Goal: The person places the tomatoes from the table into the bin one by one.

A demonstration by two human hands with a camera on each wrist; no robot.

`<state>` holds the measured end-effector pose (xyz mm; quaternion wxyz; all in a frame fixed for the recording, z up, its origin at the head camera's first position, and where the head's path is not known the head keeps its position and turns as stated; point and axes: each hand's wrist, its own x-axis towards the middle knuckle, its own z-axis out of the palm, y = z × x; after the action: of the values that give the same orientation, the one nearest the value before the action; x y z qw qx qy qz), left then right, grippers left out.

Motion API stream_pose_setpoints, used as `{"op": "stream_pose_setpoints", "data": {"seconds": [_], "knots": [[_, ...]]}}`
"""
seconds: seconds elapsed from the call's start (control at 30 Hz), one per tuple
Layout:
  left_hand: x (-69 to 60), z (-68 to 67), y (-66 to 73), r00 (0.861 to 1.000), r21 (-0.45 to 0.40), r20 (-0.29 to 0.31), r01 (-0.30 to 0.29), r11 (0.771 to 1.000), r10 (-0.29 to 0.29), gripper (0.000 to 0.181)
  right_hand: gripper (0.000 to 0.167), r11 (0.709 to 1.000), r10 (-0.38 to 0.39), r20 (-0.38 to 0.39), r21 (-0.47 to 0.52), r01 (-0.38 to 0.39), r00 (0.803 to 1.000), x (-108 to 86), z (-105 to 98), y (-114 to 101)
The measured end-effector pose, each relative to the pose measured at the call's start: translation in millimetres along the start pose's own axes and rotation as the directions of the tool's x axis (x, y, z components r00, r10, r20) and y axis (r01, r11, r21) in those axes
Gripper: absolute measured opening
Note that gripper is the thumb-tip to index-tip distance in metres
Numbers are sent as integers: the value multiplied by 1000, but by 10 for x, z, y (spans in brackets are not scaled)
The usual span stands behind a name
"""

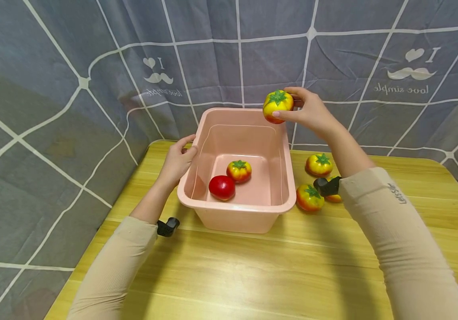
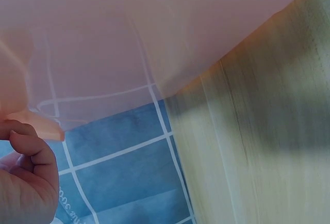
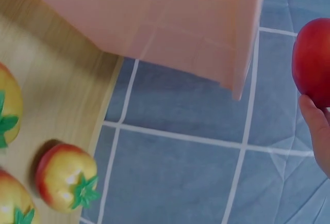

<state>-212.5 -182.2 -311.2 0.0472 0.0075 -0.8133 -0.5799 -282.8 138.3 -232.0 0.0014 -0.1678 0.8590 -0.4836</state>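
- Head view: we see a person's right hand (image 1: 313,113) pinching a yellow-and-red tomato (image 1: 278,108) between thumb and fingers, its green leaf upward, raised at the one o'clock corner of a pink bin (image 1: 235,220).
- At the bin's nine o'clock, we see the left hand (image 1: 177,162) gripping the rim with bent fingers.
- Inside, on the bin's floor, we find a second tomato (image 1: 239,172) near the middle and, toward its eight o'clock, a smooth red fruit (image 1: 222,187); the two appear to touch.
- Outside, from three to four o'clock, three more tomatoes (image 1: 310,198) rest on a wooden table (image 1: 233,275); a black wrist mount (image 1: 327,186) partly hides one.
- Beyond, at twelve o'clock, we see a grey curtain (image 1: 273,66) with white lines.
- Right wrist view: at three o'clock, we see the held tomato's red underside.
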Motion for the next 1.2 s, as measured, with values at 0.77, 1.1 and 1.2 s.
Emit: {"op": "stream_pose_setpoints", "data": {"seconds": [0.77, 1.1, 1.2], "knots": [[6, -1, -5, 1000, 10, 5, 4, 1000, -4, 48, 74, 999, -42, 47, 18, 41, 998, 289, 264, -360], [9, 6, -5, 1000, 25, 5, 3, 1000, -3, 48, 73, 996, -55, 69, 69, 50, 996, 381, 439, -406], [10, -3, -9, 1000, 27, 5, 5, 1000, -5, 48, 72, 995, -64, 71, 86, 58, 995, 404, 495, -411]]}}
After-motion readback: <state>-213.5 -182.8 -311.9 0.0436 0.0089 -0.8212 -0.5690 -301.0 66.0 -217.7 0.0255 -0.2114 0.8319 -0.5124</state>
